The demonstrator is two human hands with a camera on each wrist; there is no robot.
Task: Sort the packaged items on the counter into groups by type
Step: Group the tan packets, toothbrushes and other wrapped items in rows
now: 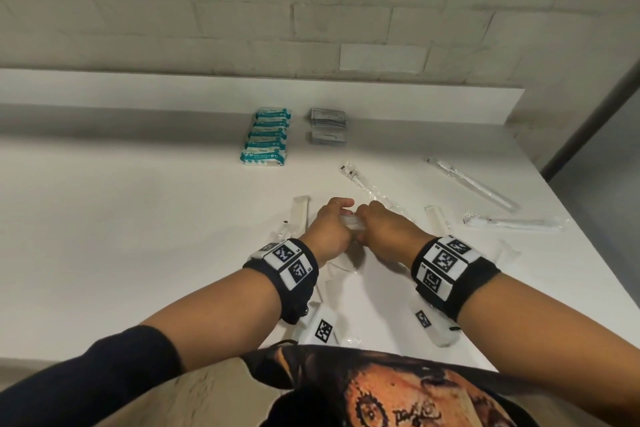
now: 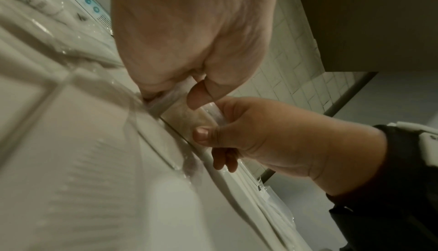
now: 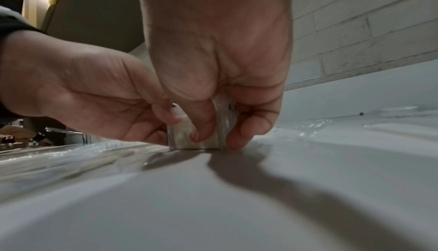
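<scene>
Both hands meet at the middle of the white counter (image 1: 138, 218). My left hand (image 1: 337, 217) and right hand (image 1: 367, 215) pinch from either side a small bundle of clear-wrapped packets (image 1: 350, 222). In the right wrist view the bundle (image 3: 222, 124) stands on its edge on the counter, held between the right hand's (image 3: 213, 139) thumb and fingers, while the left hand (image 3: 151, 118) grips its other side. The left wrist view shows the same bundle (image 2: 180, 109) between the left hand's thumb and the right hand (image 2: 225, 142). What is inside the wrapping cannot be made out.
A row of teal packs (image 1: 266, 135) and a pile of grey sachets (image 1: 327, 124) lie near the back wall. Wrapped toothbrushes (image 1: 471, 184) (image 1: 512, 224) (image 1: 363, 182) and wrapped combs (image 1: 299, 215) (image 1: 437, 220) are scattered around the hands. The counter's edge runs along the right.
</scene>
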